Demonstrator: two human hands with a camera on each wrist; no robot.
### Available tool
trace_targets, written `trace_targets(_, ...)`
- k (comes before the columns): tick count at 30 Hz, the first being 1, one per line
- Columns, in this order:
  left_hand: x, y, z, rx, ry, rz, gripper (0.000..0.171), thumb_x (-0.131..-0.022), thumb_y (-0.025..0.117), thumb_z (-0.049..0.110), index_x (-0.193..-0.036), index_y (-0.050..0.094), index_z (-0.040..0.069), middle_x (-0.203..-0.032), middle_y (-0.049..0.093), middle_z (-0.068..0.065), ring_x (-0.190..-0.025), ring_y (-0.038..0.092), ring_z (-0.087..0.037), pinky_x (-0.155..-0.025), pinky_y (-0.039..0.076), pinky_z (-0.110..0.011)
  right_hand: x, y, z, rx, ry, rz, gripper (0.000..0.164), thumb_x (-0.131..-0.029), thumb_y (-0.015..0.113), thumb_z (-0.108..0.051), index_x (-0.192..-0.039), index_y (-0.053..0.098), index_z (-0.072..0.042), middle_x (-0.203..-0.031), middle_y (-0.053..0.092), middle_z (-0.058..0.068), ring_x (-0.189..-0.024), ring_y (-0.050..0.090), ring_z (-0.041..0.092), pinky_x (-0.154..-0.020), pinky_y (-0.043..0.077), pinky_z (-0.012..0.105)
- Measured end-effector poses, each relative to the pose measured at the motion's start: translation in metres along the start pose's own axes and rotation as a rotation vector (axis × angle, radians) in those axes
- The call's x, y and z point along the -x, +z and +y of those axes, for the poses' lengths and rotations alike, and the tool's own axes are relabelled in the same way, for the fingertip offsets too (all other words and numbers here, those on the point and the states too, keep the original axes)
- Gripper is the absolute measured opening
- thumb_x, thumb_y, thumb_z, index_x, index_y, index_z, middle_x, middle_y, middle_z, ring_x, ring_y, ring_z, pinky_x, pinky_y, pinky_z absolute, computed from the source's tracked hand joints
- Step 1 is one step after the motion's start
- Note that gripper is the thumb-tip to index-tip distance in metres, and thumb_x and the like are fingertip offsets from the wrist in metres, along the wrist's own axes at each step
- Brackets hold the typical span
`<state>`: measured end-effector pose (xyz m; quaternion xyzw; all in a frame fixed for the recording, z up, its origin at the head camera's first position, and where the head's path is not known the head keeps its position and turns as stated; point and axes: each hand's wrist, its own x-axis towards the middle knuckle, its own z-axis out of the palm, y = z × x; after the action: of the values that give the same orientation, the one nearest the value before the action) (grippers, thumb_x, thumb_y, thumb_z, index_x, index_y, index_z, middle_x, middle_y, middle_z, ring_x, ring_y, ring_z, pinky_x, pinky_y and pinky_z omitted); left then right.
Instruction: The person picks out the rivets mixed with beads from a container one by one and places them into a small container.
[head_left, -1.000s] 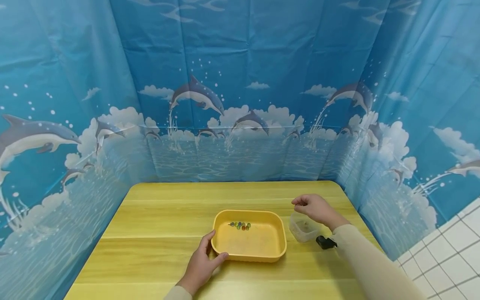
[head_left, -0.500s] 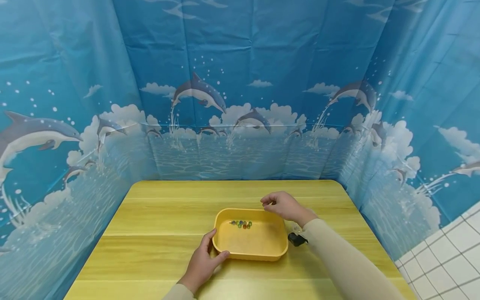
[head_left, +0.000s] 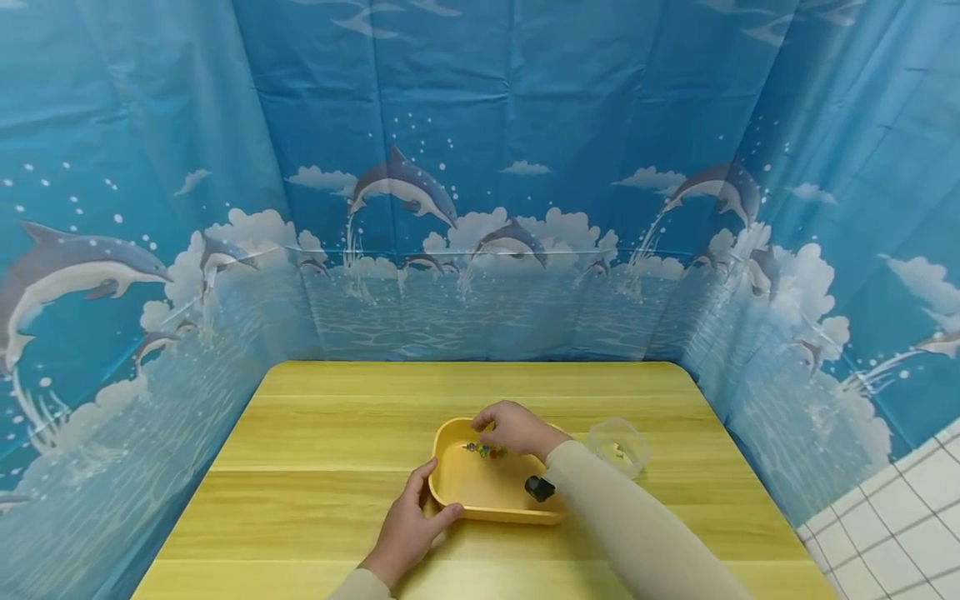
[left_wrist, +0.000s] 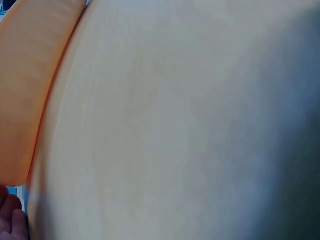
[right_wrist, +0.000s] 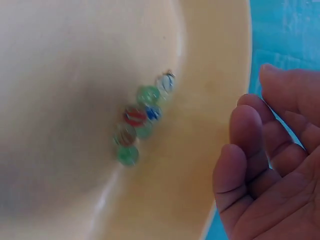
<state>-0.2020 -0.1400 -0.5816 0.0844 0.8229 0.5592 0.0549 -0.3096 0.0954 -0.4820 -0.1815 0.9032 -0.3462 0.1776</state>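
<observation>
A yellow rectangular plastic tray (head_left: 498,517) stands on the table, with several glass marbles (right_wrist: 135,116) clustered along its far left inside. They look green, blue, red-striped and clear. My left hand (head_left: 408,521) grips the near left corner, thumb on the front rim and fingers along the left side. Only its fingertips show at the lower left of the left wrist view. My right hand (head_left: 517,429) hovers over the tray's far side, just above the marbles, fingers loosely bent. No object shows in it in the right wrist view.
A clear plastic container (head_left: 636,437) holding small pale yellow bits (head_left: 618,452) stands to the tray's right. Beneath everything is a yellow wood-grain table (head_left: 300,492). A blue dolphin-print curtain (head_left: 450,300) hangs behind and at both sides.
My right hand has moved left from above the clear container to above the marbles in the tray. The container has come back into full view. My left hand has kept its grip.
</observation>
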Motion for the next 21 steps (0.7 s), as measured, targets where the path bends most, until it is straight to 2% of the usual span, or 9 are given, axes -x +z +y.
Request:
trace_targets(3,0.0,0.0,0.0,-0.006,0.008,-0.006,0.089,-0.093,0.079,0.047,-0.163,0.035,0.015,-0.17,0.037,-0.014,-0.155,0.039,-0.035,-0.124,0.035,-0.047,-0.007,0.01,0.0,-0.022,0.025,-0.026,0.032,-0.099,0.071,-0.008,-0.132,0.073,-0.006,-0.116,0.077,0.011,-0.077,0.072,0.031,-0.065,0.058,0.033)
trace_targets(5,0.0,0.0,0.001,-0.014,0.018,-0.003,0.087,-0.094,0.079,0.046,-0.162,0.035,0.013,-0.169,0.038,-0.015,-0.155,0.04,-0.036,-0.124,0.035,-0.048,-0.011,0.015,0.0,-0.012,0.042,-0.031,0.032,-0.1,0.071,-0.009,-0.131,0.074,-0.008,-0.111,0.077,0.011,-0.071,0.069,0.028,-0.06,0.055,0.031)
trace_targets(7,0.0,0.0,0.001,-0.009,0.023,-0.003,0.086,-0.095,0.079,0.043,-0.162,0.035,0.012,-0.168,0.038,-0.017,-0.155,0.04,-0.037,-0.124,0.035,-0.049,-0.014,0.02,0.001,0.021,0.047,-0.025,0.031,-0.099,0.072,-0.012,-0.13,0.075,-0.011,-0.114,0.077,0.009,-0.079,0.068,0.022,-0.066,0.056,0.031)
trace_targets(9,0.0,0.001,0.002,-0.008,0.026,-0.003,0.086,-0.095,0.079,0.042,-0.162,0.035,0.011,-0.168,0.038,-0.017,-0.155,0.039,-0.038,-0.124,0.035,-0.05,-0.017,0.024,0.002,0.054,0.046,-0.019,0.03,-0.099,0.073,-0.013,-0.13,0.075,-0.012,-0.121,0.076,0.008,-0.094,0.07,0.02,-0.078,0.06,0.035)
trace_targets(12,0.001,0.001,0.002,-0.013,0.027,-0.001,0.086,-0.095,0.078,0.042,-0.162,0.035,0.011,-0.168,0.038,-0.018,-0.155,0.04,-0.037,-0.124,0.035,-0.049,-0.021,0.03,0.004,0.087,0.032,-0.016,0.031,-0.099,0.073,-0.013,-0.13,0.075,-0.012,-0.134,0.072,0.006,-0.117,0.068,0.021,-0.097,0.059,0.04)
trace_targets(14,0.001,0.002,0.002,-0.02,0.028,0.003,0.086,-0.095,0.079,0.042,-0.162,0.035,0.011,-0.168,0.039,-0.017,-0.154,0.041,-0.036,-0.124,0.035,-0.048,-0.023,0.033,0.004,0.092,0.031,-0.024,0.033,-0.1,0.072,-0.013,-0.132,0.074,-0.012,-0.136,0.072,0.006,-0.125,0.066,0.025,-0.102,0.058,0.044)
trace_targets(21,0.001,0.001,0.002,-0.028,0.038,0.006,0.086,-0.096,0.078,0.042,-0.162,0.034,0.01,-0.168,0.039,-0.016,-0.154,0.042,-0.034,-0.123,0.036,-0.048,-0.026,0.042,0.006,0.131,0.018,-0.037,0.037,-0.1,0.072,-0.014,-0.137,0.071,-0.011,-0.134,0.073,0.005,-0.131,0.065,0.027,-0.109,0.055,0.045)
